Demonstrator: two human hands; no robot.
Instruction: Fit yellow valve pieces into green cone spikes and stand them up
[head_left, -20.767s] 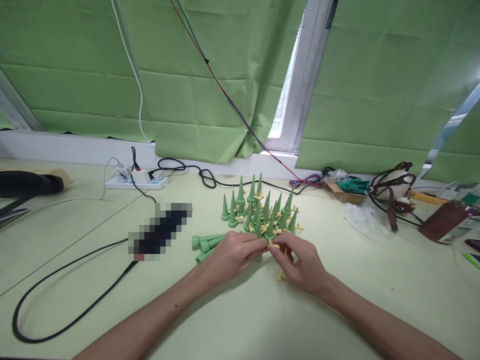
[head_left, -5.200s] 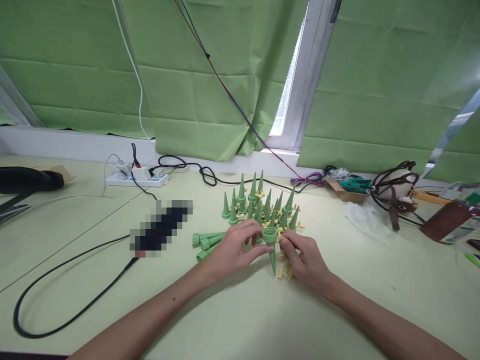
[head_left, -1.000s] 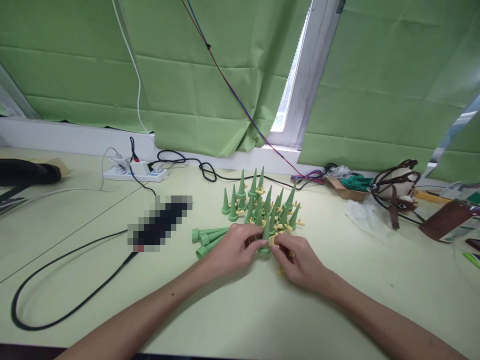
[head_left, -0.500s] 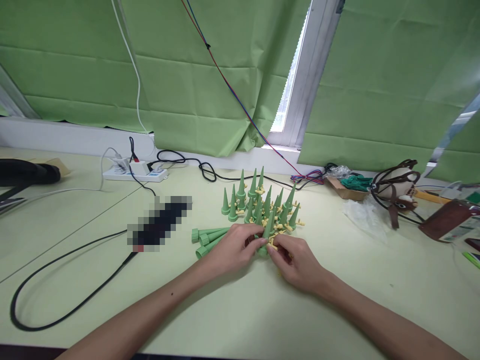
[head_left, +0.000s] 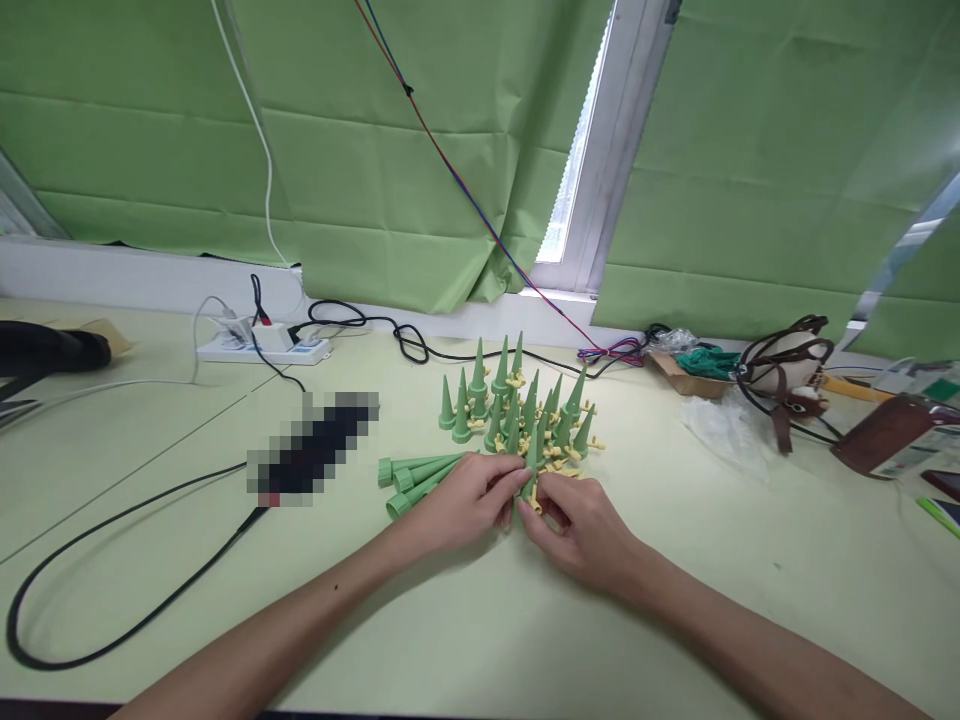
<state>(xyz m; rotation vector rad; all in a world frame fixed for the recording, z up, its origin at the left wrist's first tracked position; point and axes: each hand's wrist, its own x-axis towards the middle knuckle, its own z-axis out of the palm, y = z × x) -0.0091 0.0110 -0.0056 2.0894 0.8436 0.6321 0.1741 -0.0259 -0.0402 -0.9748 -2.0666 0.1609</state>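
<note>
My left hand (head_left: 478,492) pinches a green cone-shaped plant watering spike (head_left: 532,456), which stands point up at the front of the group. On its lower part is a small yellow valve (head_left: 535,505). Closed around that valve and the spike's base is my right hand (head_left: 589,520); some of its fingertips are hidden. Behind my hands several green spikes (head_left: 480,375) stand upright, many fitted with yellow valves (head_left: 589,410). Longer green tubes (head_left: 409,475) with ribbed ends lie beside my left hand.
On the left, a black cable (head_left: 150,640) loops from a pixelated dark object (head_left: 315,445). A white power strip (head_left: 262,347) lies at the back. To the right are a clear plastic bag (head_left: 724,435), a small cardboard box (head_left: 690,378) and a dark red bottle (head_left: 885,435).
The yellow valve on the held spike now points downward toward me instead of sideways. My right fingers have shifted around it. The view has moved slightly.
</note>
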